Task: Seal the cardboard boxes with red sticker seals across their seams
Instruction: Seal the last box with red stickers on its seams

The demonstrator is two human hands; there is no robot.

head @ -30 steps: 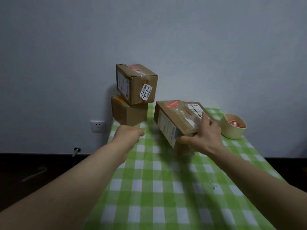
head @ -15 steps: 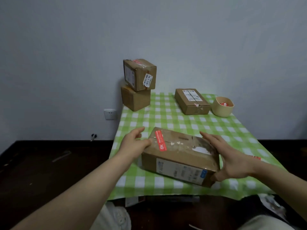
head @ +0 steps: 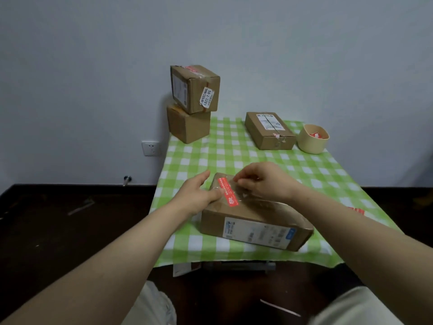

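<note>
A long cardboard box (head: 255, 221) lies at the table's front edge, with a red sticker seal (head: 227, 192) across its top near the left end. My left hand (head: 199, 195) rests against that left end, its thumb touching the top beside the sticker. My right hand (head: 264, 181) is over the box top, its bent fingertips touching the surface just right of the sticker. A beige bowl (head: 314, 139) at the back right holds more red stickers.
Two boxes are stacked at the back left, the upper one (head: 194, 90) tilted on the lower one (head: 188, 124). A flat box (head: 269, 130) lies beside the bowl. A loose red sticker (head: 356, 211) lies on the green checked tablecloth (head: 234, 156) at the right.
The box was carried from the back of the table and set down at the front edge. Both hands then moved from the box's ends to the red sticker on its top.
</note>
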